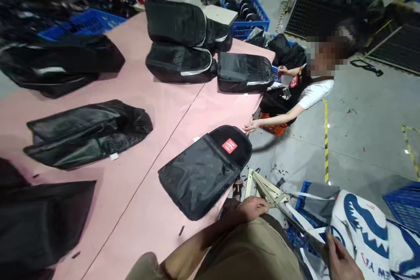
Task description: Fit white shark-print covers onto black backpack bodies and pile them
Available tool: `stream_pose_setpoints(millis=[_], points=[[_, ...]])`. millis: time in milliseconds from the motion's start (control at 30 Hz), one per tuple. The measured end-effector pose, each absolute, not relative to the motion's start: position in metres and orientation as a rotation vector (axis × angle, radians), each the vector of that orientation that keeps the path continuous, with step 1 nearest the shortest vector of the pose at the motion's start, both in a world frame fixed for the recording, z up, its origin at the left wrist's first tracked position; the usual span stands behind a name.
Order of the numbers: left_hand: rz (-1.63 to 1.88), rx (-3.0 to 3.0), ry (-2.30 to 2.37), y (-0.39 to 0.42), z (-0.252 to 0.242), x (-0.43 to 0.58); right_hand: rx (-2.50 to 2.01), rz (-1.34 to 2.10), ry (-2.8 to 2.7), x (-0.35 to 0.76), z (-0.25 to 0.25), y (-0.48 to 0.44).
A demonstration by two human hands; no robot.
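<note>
My left hand (254,208) is in front of my lap by the table edge, with its fingers curled; what they hold, if anything, is hidden. At the lower right my right hand (343,258) pinches a dark strap (300,226), which slants up toward my left hand. White strips lie beside the strap, above a bag with a blue and white print (361,223). Closest to my left hand on the pink table (131,201) lies a flat black bag (203,175) with a red label on its flap.
More black bags (177,24) stand at the table's far side, and others (88,133) lie to the left. A co-worker (295,92) reaches a hand to the table's right edge. Blue crates (249,28) and a cream frame (259,183) stand on the floor.
</note>
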State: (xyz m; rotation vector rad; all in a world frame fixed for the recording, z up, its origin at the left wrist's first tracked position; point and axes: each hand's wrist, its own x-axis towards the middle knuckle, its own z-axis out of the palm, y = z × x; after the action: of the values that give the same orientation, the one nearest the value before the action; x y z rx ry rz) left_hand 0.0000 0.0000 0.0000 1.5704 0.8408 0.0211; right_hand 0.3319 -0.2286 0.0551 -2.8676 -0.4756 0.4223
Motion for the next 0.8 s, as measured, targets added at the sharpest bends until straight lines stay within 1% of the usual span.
stream_pose_setpoints(millis=[133, 333, 567, 667, 800], points=[[-0.019, 1.682, 0.926, 0.024, -0.009, -0.002, -2.695, 0.248, -0.755, 0.319, 0.055, -0.231], [-0.076, 1.804, 1.012, 0.030, -0.014, -0.013, -2.516, 0.204, -1.158, 0.312, 0.059, -0.243], [-0.334, 1.897, 0.968, -0.018, -0.014, 0.004, -2.430, 0.174, -1.250, 0.325, 0.053, -0.244], [-0.404, 1.961, 0.905, -0.045, -0.015, 0.020, -2.383, 0.187, -1.216, 0.325, 0.048, -0.242], [-0.483, 2.061, 0.848, -0.078, -0.012, 0.046, -2.323, 0.107, -1.202, 0.320, 0.045, -0.238]])
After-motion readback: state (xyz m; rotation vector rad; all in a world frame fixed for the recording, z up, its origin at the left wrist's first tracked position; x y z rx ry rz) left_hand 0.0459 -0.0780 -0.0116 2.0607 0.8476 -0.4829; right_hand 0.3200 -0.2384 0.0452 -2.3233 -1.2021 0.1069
